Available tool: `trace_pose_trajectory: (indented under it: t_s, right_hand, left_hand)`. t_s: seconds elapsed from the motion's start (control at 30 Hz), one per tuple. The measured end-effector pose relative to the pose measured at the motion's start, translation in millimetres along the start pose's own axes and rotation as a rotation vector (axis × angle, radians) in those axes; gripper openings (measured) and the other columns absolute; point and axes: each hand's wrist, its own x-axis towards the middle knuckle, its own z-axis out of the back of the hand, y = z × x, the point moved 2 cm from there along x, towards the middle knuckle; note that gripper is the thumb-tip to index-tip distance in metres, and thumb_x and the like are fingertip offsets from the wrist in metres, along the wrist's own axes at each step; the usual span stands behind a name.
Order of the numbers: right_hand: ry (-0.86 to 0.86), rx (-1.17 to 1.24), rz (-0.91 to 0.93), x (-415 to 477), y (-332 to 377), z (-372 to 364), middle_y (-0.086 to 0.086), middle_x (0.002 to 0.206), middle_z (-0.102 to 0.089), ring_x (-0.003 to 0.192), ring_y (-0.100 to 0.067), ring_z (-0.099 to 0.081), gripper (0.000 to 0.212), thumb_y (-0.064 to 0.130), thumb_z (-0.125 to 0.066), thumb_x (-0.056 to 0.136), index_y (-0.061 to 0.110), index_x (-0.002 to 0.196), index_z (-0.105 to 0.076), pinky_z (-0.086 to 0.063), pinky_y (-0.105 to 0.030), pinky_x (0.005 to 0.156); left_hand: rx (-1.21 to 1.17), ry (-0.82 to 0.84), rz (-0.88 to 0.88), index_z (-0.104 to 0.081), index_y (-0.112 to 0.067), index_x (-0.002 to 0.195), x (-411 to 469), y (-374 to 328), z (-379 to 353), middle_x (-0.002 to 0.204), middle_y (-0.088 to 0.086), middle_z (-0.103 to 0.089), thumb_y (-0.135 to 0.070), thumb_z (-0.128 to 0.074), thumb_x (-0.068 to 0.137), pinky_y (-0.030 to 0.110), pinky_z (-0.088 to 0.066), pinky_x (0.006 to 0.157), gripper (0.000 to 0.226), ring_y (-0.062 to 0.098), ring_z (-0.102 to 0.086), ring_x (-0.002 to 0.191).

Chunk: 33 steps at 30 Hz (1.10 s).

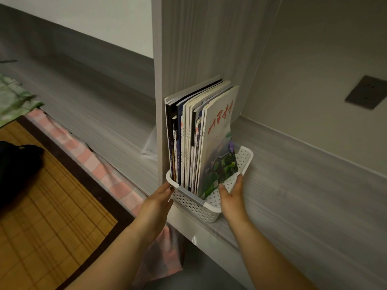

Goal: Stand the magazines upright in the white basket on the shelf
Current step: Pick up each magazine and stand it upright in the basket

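Bracing the white basket (193, 204) at the shelf's (293, 185) front edge, my left hand (156, 203) and right hand (231, 195) lie spread against its sides, since the floppy magazines (201, 135) feel top-heavy.

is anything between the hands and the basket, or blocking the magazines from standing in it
Nothing visible does. The left hand rests against the near left end of the white basket and the right hand against its right rim. The magazines already stand in it, leaning against the shelf's divider panel.
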Motion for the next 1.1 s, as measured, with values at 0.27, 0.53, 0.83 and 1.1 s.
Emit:
trace_pose_trajectory:
  t_s: [0.27, 0.53, 0.83, 1.1]
  right_hand:
    - [-0.02, 0.151, -0.06, -2, 1, -5, -0.013, 0.149, -0.023, 0.13, -0.031, -0.037, 0.078, -0.017, -0.025, 0.085, 0.028, 0.144, -0.001, -0.041, -0.042, 0.097]
    - [-0.053, 0.194, -0.076, -1, 4, -9, -0.013, 0.149, -0.024, 0.131, -0.032, -0.035, 0.078, -0.017, -0.023, 0.086, 0.029, 0.144, 0.0, -0.037, -0.048, 0.103]
    - [-0.007, 0.16, -0.105, -1, 8, -7, -0.014, 0.148, -0.025, 0.13, -0.033, -0.037, 0.079, -0.018, -0.024, 0.085, 0.03, 0.143, 0.001, -0.038, -0.048, 0.101]
    - [0.001, 0.125, -0.079, 4, 3, -2, -0.014, 0.147, -0.027, 0.129, -0.032, -0.038, 0.079, -0.018, -0.027, 0.084, 0.028, 0.144, -0.002, -0.042, -0.044, 0.098]
  left_hand:
    - [0.02, 0.07, -0.019, -0.037, -0.014, 0.133, 0, -1, -5, 0.144, 0.003, -0.036, -0.002, -0.032, 0.09, 0.034, -0.013, 0.115, 0.045, 0.019, -0.026, 0.136]
    - [0.038, 0.036, -0.05, -0.044, -0.024, 0.121, 3, -8, -12, 0.118, -0.002, -0.044, 0.003, -0.035, 0.087, 0.03, -0.021, 0.109, 0.044, 0.013, -0.035, 0.115]
    - [0.046, -0.019, -0.021, -0.051, -0.033, 0.097, 6, -8, -10, 0.118, -0.002, -0.044, 0.006, -0.034, 0.084, 0.036, -0.019, 0.113, 0.045, 0.015, -0.035, 0.112]
    - [0.08, -0.02, -0.034, -0.056, -0.032, 0.097, 8, -6, -8, 0.121, -0.002, -0.045, 0.003, -0.032, 0.086, 0.034, -0.02, 0.111, 0.044, 0.017, -0.037, 0.119]
